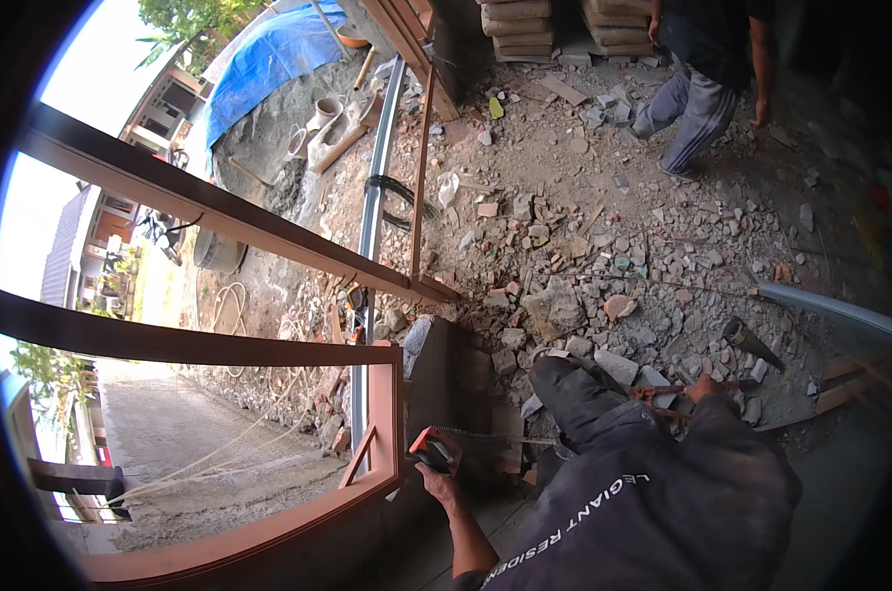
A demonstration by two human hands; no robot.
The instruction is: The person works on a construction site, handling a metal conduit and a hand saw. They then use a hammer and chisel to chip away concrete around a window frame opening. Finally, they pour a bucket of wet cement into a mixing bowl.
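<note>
At lower center my left hand (438, 485) is closed on the orange and black handle of a handsaw (434, 448). Its toothed blade points right, past my dark-clothed leg (574, 389). On the other side of that leg, my right hand (704, 388) is closed around a thin reddish length (658, 391), perhaps wood, lying low over the rubble. Part of it is hidden by my sleeve and body. Close to the left of the saw stands a reddish-brown wooden frame (387, 414), with a short diagonal brace in its corner.
Broken brick and stone (564, 246) cover the ground ahead. A person (697, 89) in striped trousers stands at the far right, near stacked sacks (518, 25). A long metal channel (380, 158) with black cable (398, 202) lies beyond the frame. Another channel (830, 307) is at right.
</note>
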